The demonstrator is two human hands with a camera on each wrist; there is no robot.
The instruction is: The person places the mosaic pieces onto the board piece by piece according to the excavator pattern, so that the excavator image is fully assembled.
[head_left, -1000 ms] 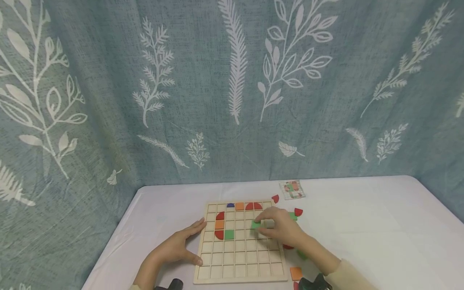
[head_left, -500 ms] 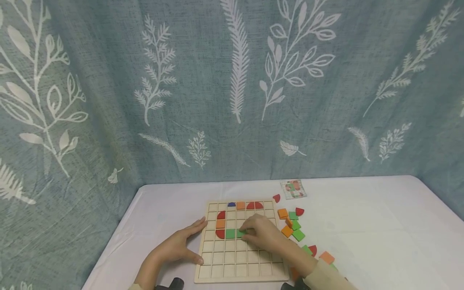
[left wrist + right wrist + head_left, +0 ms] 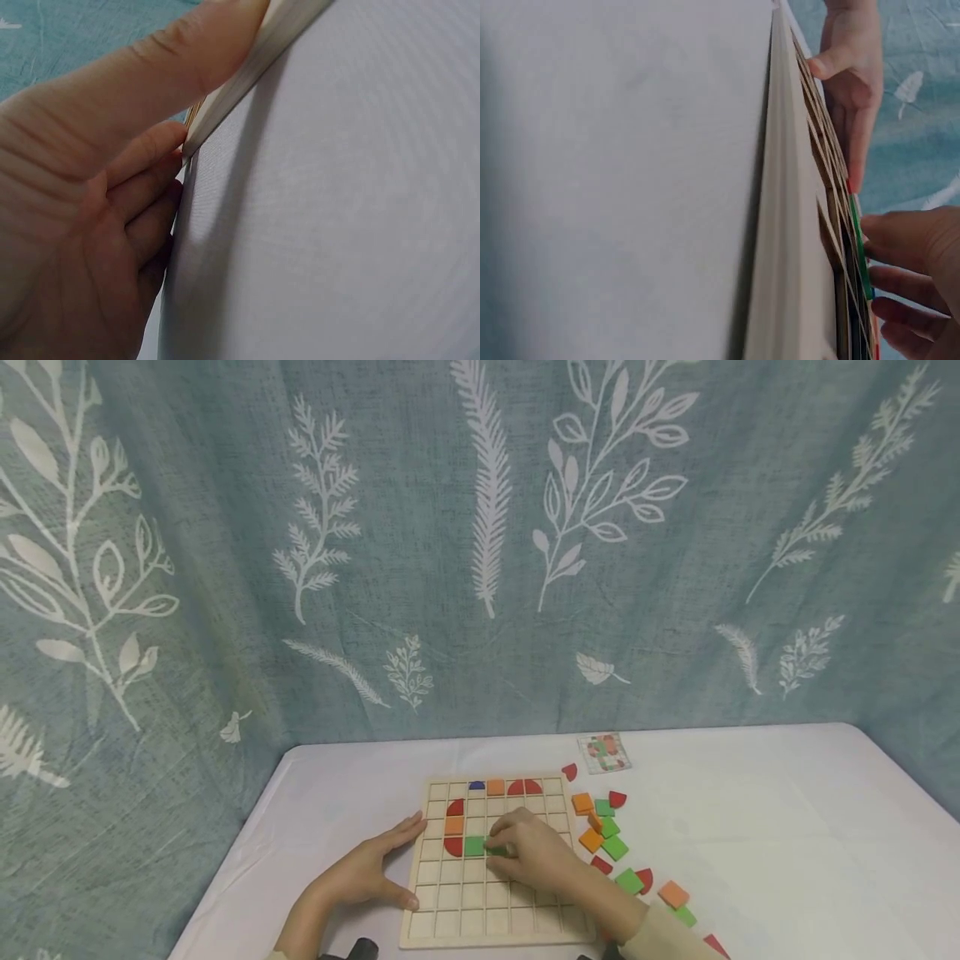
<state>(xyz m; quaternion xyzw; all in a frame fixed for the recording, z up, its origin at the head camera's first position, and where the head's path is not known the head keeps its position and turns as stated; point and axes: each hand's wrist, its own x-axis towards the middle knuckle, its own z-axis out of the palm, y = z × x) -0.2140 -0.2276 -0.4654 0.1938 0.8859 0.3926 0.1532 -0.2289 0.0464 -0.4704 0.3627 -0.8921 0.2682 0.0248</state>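
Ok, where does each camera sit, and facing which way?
Head: on the head, facing forward and down at the pale square wooden grid board; left grip, right grip, forearms show.
Left wrist: on that wrist, facing the board's edge and white tablecloth; left grip shows.
Right wrist: on that wrist, facing across the board; both grips show.
Head and right wrist share both grips.

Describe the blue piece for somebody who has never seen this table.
On the white table lies a wooden grid board. In its far row, left of an orange square, sits the blue piece, rounded at the top: the only blue one in view.
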